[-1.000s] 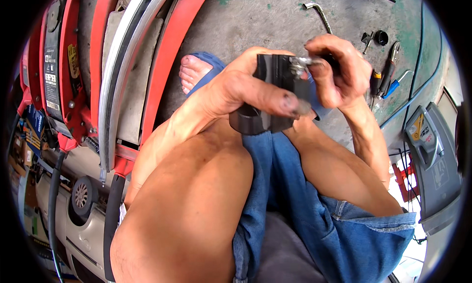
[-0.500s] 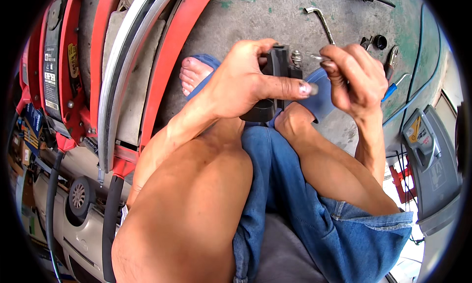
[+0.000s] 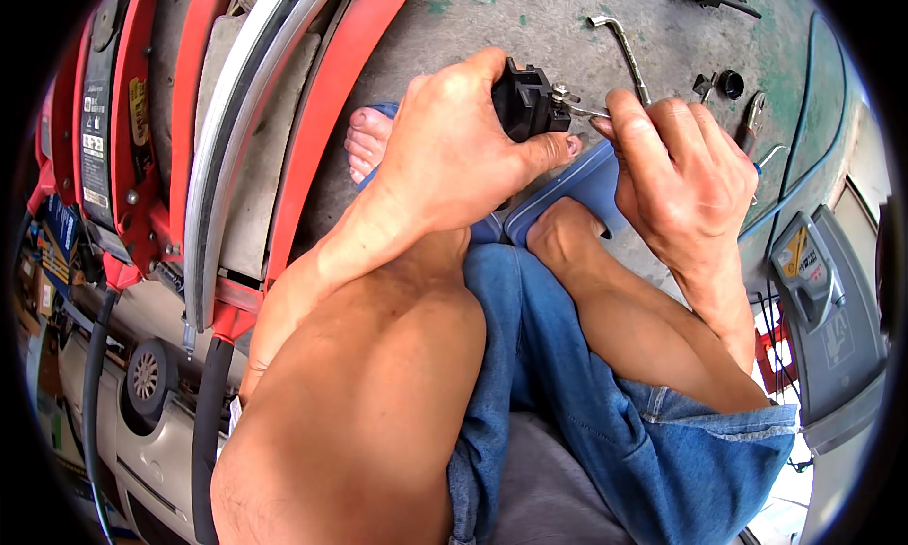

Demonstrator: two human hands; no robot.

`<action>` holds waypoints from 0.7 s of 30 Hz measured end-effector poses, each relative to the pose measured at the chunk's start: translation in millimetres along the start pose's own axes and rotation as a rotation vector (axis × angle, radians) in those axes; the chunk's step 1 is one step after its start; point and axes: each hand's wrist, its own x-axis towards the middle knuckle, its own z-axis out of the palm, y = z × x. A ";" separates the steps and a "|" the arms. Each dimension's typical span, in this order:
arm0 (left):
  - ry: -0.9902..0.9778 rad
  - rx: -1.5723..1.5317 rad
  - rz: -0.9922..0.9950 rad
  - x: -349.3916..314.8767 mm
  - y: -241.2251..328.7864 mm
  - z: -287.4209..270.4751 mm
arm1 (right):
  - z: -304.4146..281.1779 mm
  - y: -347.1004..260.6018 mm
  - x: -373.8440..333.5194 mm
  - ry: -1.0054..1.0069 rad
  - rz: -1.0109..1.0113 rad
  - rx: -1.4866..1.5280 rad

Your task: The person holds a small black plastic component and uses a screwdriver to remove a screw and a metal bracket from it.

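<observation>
My left hand grips a black plastic housing from its left side, the thumb along its lower edge. A small metal bolt with stacked washers or nuts sticks out of the housing's right side. My right hand is closed, thumb and forefinger pinching a thin metal piece. The piece's far end reaches the housing just below the bolt; whether it touches cannot be made out. Most of it is hidden in my fingers, so its kind does not show.
On the concrete floor lie an L-shaped wrench, pliers, a black ring-shaped part and a hooked metal tool. A blue hose runs along the right. Red jack frames stand left, beside a grey case at far right.
My left hand has tipped the housing and raised it slightly, turning its bolt side toward my right hand. My right hand has turned, bringing the thin metal piece's end up to the housing.
</observation>
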 end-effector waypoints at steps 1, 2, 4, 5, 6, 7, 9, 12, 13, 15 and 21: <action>0.023 0.016 0.019 0.3 -0.2 0.1 | -1.4 -0.5 0.2 0.000 0.000 -0.002; 0.022 0.015 0.021 1.0 2.6 -0.9 | -3.1 -1.0 0.3 -0.006 0.006 -0.022; -0.009 0.015 -0.027 2.2 9.2 -3.6 | -1.6 -0.4 -0.3 -0.010 0.010 -0.038; -0.008 0.017 -0.030 1.6 6.3 -2.0 | 2.4 1.6 -1.1 0.029 0.004 -0.053; -0.014 0.029 0.001 1.2 1.2 1.1 | 6.0 3.0 -1.4 0.067 -0.001 -0.069; -0.022 0.037 0.038 0.9 -0.9 2.6 | 4.4 3.8 0.2 0.064 -0.005 -0.062; -0.022 -0.007 0.055 0.6 -2.0 3.5 | 0.2 5.9 2.8 0.025 -0.015 -0.014; -0.029 -0.043 0.040 0.0 -3.6 4.0 | 1.1 7.8 1.1 -0.010 -0.019 0.064; -0.044 -0.047 0.019 0.2 -2.9 4.2 | 0.3 8.3 0.3 -0.016 -0.007 0.079; -0.044 -0.082 0.026 0.9 -5.2 5.1 | 6.3 9.1 -0.1 0.017 -0.014 0.054; 0.014 0.049 0.056 -1.7 0.4 2.7 | 3.9 -0.7 1.3 0.000 0.017 0.056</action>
